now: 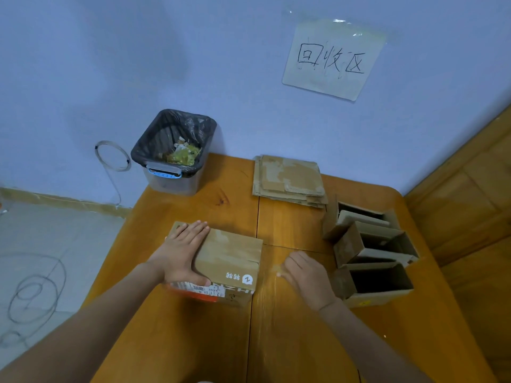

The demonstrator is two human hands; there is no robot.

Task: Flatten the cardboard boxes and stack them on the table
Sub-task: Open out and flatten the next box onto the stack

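A closed brown cardboard box [232,258] with printed logo and an orange label stands on the wooden table [193,341] near its middle. My left hand [181,251] lies flat on the box's top left part, thumb down its near face. My right hand [307,275] hovers just right of the box with fingers loosely curled; it seems to pinch a clear strip of tape, hard to make out. A stack of flattened cardboard [289,179] lies at the table's far side. Three open upright boxes [370,255] stand in a cluster at the right.
A clear bin [172,153] lined with a black bag, holding scraps, sits at the table's far left corner. A handwritten paper sign [333,58] is taped to the blue wall. A wooden cabinet [470,194] borders the table's right. Wire loops lie on the floor at left.
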